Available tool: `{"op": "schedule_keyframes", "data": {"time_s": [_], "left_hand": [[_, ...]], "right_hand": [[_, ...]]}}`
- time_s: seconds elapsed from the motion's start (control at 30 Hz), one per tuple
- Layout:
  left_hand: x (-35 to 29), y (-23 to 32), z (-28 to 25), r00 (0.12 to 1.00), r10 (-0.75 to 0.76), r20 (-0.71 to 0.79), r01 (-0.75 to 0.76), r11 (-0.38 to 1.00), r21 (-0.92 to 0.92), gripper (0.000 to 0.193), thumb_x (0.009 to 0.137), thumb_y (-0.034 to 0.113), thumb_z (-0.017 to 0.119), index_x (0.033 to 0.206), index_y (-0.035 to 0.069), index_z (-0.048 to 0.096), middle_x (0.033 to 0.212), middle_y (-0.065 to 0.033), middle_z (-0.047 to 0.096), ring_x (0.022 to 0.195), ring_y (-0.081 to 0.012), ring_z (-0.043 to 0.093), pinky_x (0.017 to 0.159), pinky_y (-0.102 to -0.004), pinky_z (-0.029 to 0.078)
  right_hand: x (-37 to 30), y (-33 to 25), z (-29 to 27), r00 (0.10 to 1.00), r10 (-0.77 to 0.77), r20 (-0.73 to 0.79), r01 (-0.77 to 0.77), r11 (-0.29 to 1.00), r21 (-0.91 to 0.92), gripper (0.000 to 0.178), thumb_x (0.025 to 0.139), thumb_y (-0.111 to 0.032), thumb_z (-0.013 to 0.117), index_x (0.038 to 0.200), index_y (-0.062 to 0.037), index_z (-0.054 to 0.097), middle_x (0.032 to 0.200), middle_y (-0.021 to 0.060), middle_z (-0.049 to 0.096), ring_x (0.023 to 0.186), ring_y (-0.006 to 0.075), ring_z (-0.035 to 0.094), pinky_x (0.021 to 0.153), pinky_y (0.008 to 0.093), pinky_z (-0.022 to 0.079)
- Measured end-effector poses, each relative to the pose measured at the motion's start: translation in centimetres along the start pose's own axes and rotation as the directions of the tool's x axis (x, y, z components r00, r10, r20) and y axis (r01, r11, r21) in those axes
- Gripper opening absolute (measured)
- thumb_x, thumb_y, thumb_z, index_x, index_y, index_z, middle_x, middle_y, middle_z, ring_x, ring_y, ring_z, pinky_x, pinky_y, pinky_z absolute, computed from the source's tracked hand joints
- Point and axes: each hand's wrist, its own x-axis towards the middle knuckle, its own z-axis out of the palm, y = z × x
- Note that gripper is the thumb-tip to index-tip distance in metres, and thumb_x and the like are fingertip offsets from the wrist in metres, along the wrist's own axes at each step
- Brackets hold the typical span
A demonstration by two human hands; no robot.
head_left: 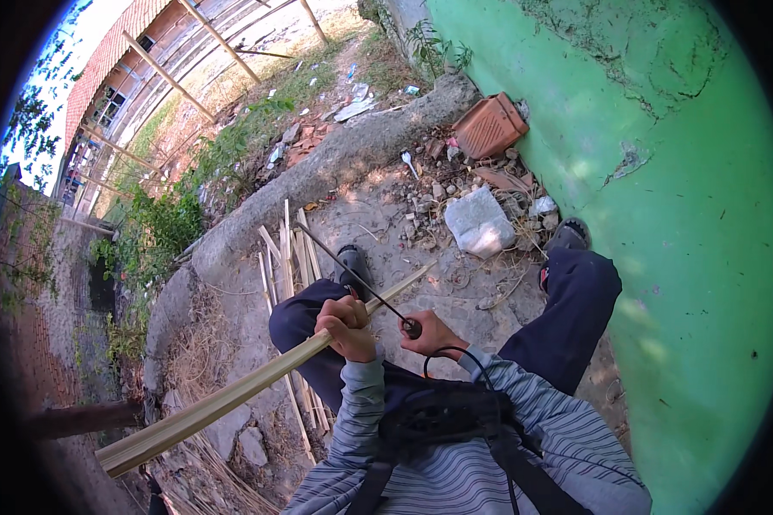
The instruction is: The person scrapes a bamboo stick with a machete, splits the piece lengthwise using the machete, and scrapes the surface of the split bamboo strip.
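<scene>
A striped grey long-sleeved top and a dark strap harness fill the near lower edge of the view, and both forearms rise from there. The left hand (347, 329) is clenched around a long pale bamboo strip (232, 396), gripping it partway along its length. The strip runs from the lower left, past the hand, to a thin split end near the middle of the ground. The right hand (432, 333) is closed on the dark handle of a long slim blade (352, 275) — the blade slants up and to the left, crossing over the bamboo strip just above the left hand.

Below the hands lie the person's dark trousers, knees bent, with a dark shoe (353, 260) on the left foot and a sandal (567, 233) on the right near the green wall (687, 197). A bundle of thin bamboo slats (285, 257) lies on the bare dirt just beside the left leg.

Further off sit a pale concrete chunk (479, 223), scattered rubble and a terracotta roof tile (489, 125) against the wall's foot. Beyond a low curved concrete kerb (335, 163) — weeds, then a bamboo frame and a tiled roof.
</scene>
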Motion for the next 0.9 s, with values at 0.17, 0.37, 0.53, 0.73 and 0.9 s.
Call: {"op": "schedule_keyframes", "data": {"time_s": [0.17, 0.37, 0.53, 0.73, 0.9], "left_hand": [[-0.1, -0.6, -0.4, 0.999, 0.039, 0.011, -0.038, 0.997, -0.071, 0.065, 0.106, 0.058, 0.046, 0.066, 0.007, 0.034, 0.060, 0.0035, 0.024, 0.045, -0.0070, 0.022, 0.042, -0.0271, 0.014], [-0.4, -0.4, -0.7, 0.999, 0.031, 0.026, -0.029, 0.997, -0.069, 0.066, 0.106, 0.058, 0.046, 0.066, 0.007, 0.033, 0.059, 0.0029, 0.025, 0.045, -0.0072, 0.022, 0.041, -0.0275, 0.014], [-0.6, -0.1, -0.2, 1.000, 0.013, 0.022, -0.012, 0.999, -0.030, 0.063, 0.104, 0.063, 0.045, 0.069, 0.013, 0.030, 0.057, 0.0053, 0.022, 0.046, -0.0055, 0.014, 0.043, -0.0273, 0.011], [-0.7, 0.0, -0.2, 0.999, 0.016, 0.043, -0.014, 0.999, -0.044, 0.062, 0.105, 0.061, 0.045, 0.069, 0.013, 0.030, 0.057, 0.0058, 0.021, 0.046, -0.0049, 0.014, 0.043, -0.0272, 0.011], [-0.6, -0.1, -0.7, 0.999, 0.026, -0.047, -0.027, 0.999, -0.020, 0.061, 0.105, 0.060, 0.046, 0.069, 0.013, 0.031, 0.057, 0.0061, 0.021, 0.047, -0.0045, 0.014, 0.043, -0.0270, 0.011]], "right_hand": [[0.3, 1.3, 0.0, 0.999, 0.017, -0.047, -0.016, 1.000, 0.012, 0.018, 0.074, -0.010, 0.072, 0.076, -0.0039, 0.055, 0.064, -0.0022, 0.050, 0.063, 0.0061, 0.045, 0.059, 0.0282, 0.039], [0.5, 1.6, 0.0, 0.999, 0.010, -0.040, -0.011, 0.999, -0.032, 0.018, 0.073, -0.010, 0.073, 0.076, -0.0042, 0.056, 0.065, -0.0026, 0.051, 0.063, 0.0066, 0.046, 0.060, 0.0280, 0.040], [0.5, 2.0, -0.1, 0.997, 0.029, -0.067, -0.032, 0.999, -0.037, 0.022, 0.072, -0.015, 0.072, 0.075, -0.0024, 0.055, 0.063, 0.0024, 0.050, 0.062, 0.0107, 0.045, 0.060, 0.0311, 0.040], [0.7, 2.4, -0.6, 0.999, 0.019, -0.047, -0.019, 1.000, -0.016, 0.021, 0.075, -0.012, 0.073, 0.075, -0.0038, 0.053, 0.065, -0.0025, 0.049, 0.063, 0.0079, 0.044, 0.060, 0.0295, 0.039], [1.2, 4.3, -0.3, 0.993, 0.080, -0.088, -0.081, 0.997, -0.018, 0.020, 0.076, -0.012, 0.072, 0.076, -0.0036, 0.054, 0.066, -0.0026, 0.049, 0.064, 0.0074, 0.045, 0.061, 0.0288, 0.039]]}}
